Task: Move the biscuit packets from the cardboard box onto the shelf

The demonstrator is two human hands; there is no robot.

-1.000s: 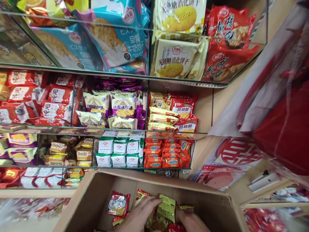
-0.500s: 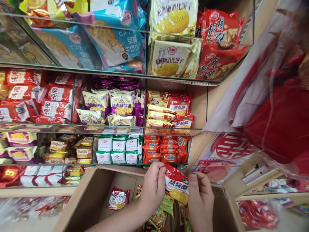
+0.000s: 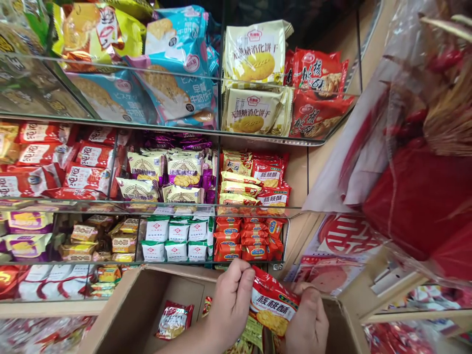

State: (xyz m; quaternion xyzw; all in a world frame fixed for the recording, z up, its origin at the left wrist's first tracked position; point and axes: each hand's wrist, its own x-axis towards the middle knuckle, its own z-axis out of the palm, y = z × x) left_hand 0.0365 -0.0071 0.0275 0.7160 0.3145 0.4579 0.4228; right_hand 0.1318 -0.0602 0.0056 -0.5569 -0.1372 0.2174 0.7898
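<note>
A red and white packet of walnut cookies is held between my two hands, its printed front turned up toward me. My left hand pinches its left edge with curled fingers. On the right edge, my right hand grips with the thumb on top. Both hands are over an open cardboard box. Inside the box lie a red and clear cookie packet at the left and gold-green packets partly hidden under my hands.
Behind the box, clear-fronted shelves hold similar red walnut cookie packets, white-green packets and small red-orange packets. Blue biscuit bags sit higher up. A red item in clear plastic hangs at the right.
The packet has turned and tilted a little, showing more of its front between my hands. My view has tipped slightly upward, so the shelves and box appear lower.
</note>
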